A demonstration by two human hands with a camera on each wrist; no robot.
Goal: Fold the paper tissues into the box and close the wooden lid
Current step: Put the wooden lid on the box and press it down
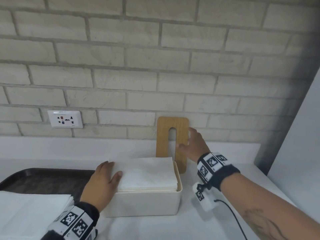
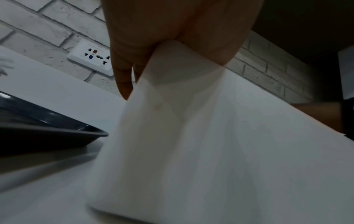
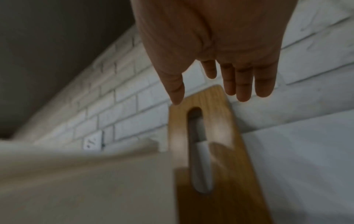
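Observation:
A white open box (image 1: 143, 203) stands on the white counter, filled to its rim with a flat stack of folded white tissues (image 1: 149, 172). My left hand (image 1: 113, 168) lies on the stack's left end, thumb on top and fingers drooping straight over the box's (image 2: 191, 151) far side. The wooden lid (image 1: 163, 135), with a long slot, leans upright against the brick wall just behind the box's right end. My right hand (image 1: 187, 138) is spread at the lid (image 3: 216, 204), thumb before its face and fingers by its right edge. That hand (image 3: 210, 100) has not closed round the lid.
A dark tray (image 1: 43, 177) lies left of the box, and a second stack of white tissues (image 1: 31, 213) sits at the bottom left. A wall socket (image 1: 65, 119) is set in the bricks. A white panel (image 1: 303, 135) bounds the right side. A black cable (image 1: 233, 217) trails from my right wrist.

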